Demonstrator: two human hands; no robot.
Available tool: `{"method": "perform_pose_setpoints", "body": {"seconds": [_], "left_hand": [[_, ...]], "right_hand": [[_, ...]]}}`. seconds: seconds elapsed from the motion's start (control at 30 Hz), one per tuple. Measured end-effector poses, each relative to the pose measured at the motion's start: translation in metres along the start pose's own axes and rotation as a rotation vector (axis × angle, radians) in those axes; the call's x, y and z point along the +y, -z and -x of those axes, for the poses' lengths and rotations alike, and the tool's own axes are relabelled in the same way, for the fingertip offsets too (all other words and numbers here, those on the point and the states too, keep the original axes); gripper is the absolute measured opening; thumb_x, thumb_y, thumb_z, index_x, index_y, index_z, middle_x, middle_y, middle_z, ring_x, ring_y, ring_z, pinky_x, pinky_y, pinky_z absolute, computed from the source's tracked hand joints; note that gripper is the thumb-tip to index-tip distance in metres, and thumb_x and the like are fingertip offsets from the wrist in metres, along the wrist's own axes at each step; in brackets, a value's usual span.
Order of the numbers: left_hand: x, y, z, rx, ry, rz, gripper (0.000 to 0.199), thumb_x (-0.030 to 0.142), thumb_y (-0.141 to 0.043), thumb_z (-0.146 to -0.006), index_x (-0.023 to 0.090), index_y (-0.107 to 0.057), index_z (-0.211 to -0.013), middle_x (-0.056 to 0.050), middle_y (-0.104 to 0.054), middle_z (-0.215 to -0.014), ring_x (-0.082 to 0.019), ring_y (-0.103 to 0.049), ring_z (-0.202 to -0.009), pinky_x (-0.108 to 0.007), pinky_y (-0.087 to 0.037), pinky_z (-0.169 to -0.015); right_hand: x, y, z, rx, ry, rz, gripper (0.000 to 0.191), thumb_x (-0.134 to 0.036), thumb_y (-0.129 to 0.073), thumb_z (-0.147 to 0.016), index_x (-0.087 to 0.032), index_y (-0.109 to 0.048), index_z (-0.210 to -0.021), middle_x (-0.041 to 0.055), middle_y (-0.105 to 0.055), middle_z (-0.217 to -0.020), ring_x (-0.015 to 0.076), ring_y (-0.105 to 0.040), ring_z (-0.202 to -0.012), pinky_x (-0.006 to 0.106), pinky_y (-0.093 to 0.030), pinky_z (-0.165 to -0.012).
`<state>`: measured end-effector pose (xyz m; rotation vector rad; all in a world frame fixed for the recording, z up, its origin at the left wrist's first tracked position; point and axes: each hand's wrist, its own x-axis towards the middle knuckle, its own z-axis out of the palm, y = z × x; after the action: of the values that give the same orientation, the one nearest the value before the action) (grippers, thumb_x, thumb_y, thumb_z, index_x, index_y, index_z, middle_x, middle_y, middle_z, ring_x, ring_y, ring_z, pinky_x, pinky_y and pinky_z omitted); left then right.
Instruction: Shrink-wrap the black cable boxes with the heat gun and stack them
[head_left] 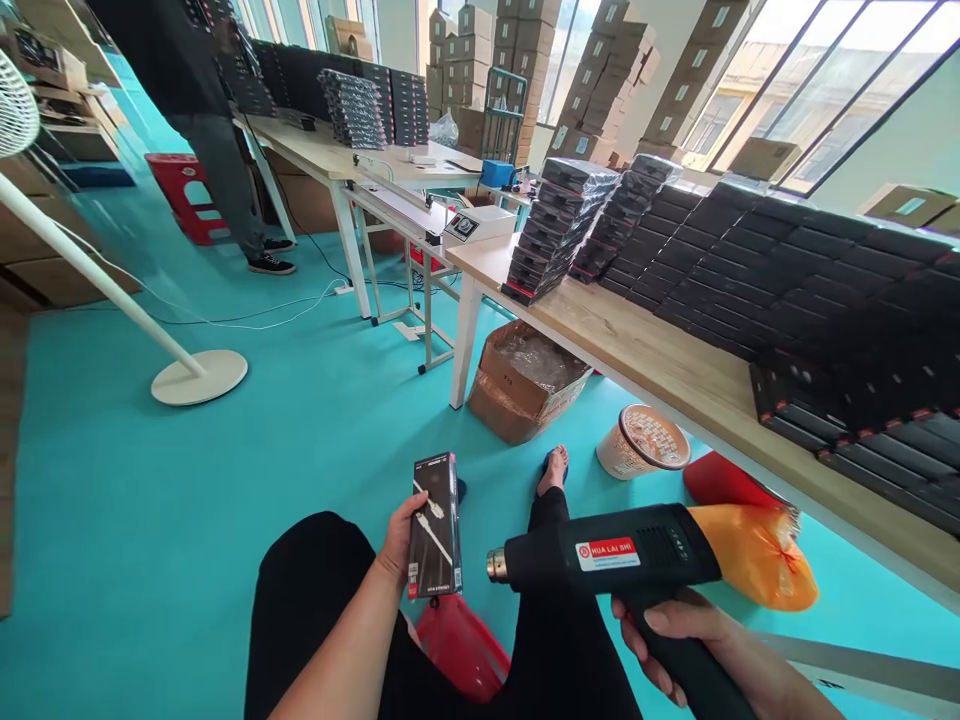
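Head view: left hand (396, 553) grips a black box (434, 525); right hand (679, 640) clasps heat gun (622, 560).

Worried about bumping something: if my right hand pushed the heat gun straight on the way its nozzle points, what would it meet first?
Probably the black box held upright in the left hand. The heat gun in the right hand aims left at its lower edge, though depth is unclear.
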<state>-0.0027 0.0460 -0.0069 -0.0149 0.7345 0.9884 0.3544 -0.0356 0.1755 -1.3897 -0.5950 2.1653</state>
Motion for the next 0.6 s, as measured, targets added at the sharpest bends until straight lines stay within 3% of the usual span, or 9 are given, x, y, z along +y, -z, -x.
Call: {"method": "perform_pose_setpoints", "body": {"seconds": [0.23, 0.4, 0.47, 0.53, 0.6], "left_hand": [[0.004, 0.006, 0.003, -0.041, -0.063, 0.036, 0.038, 0.037, -0.060, -0.087, 0.005, -0.073, -0.104, -0.016, -0.079, -0.077, -0.027, -0.074, -0.061, -0.037, -0.060, -0.062], [0.002, -0.010, 0.011, -0.271, -0.073, 0.157, 0.064, 0.050, -0.055, -0.086, 0.008, -0.062, -0.134, -0.020, -0.075, -0.118, -0.037, -0.072, -0.108, -0.053, -0.055, -0.093], [0.000, -0.015, 0.012, -0.299, -0.018, 0.139, 0.065, 0.051, -0.056, -0.083, 0.008, -0.061, -0.133, -0.021, -0.074, -0.120, -0.039, -0.069, -0.113, -0.056, -0.052, -0.097], [-0.004, -0.017, 0.008, -0.188, 0.022, 0.050, 0.055, 0.048, -0.061, -0.082, 0.009, -0.066, -0.121, -0.019, -0.075, -0.109, -0.036, -0.071, -0.104, -0.053, -0.053, -0.094], [-0.009, -0.016, 0.001, 0.033, -0.016, -0.127, 0.040, 0.044, -0.070, -0.080, 0.013, -0.069, -0.105, -0.013, -0.075, -0.092, -0.029, -0.072, -0.086, -0.044, -0.056, -0.085]], "right_hand": [[0.023, -0.009, -0.014, -0.062, -0.025, -0.019, 0.042, -0.040, -0.083, -0.065, -0.010, -0.078, -0.094, 0.0077, -0.071, -0.071, 0.0138, -0.063, -0.050, 0.020, -0.044, -0.042], [0.026, -0.007, -0.020, -0.029, -0.007, -0.064, 0.039, -0.039, -0.082, -0.068, -0.011, -0.077, -0.095, 0.0057, -0.070, -0.071, 0.0127, -0.062, -0.052, 0.020, -0.043, -0.044], [0.028, -0.004, -0.021, -0.009, 0.000, -0.070, 0.038, -0.038, -0.081, -0.071, -0.011, -0.077, -0.097, 0.0055, -0.070, -0.073, 0.0127, -0.062, -0.054, 0.020, -0.043, -0.046], [0.028, -0.004, -0.021, 0.012, 0.019, -0.060, 0.037, -0.038, -0.080, -0.072, -0.011, -0.077, -0.098, 0.0055, -0.070, -0.074, 0.0128, -0.062, -0.055, 0.021, -0.044, -0.047], [0.028, -0.009, -0.019, 0.043, 0.030, -0.024, 0.037, -0.038, -0.080, -0.072, -0.011, -0.076, -0.098, 0.0052, -0.070, -0.074, 0.0132, -0.063, -0.056, 0.022, -0.044, -0.048]]}}
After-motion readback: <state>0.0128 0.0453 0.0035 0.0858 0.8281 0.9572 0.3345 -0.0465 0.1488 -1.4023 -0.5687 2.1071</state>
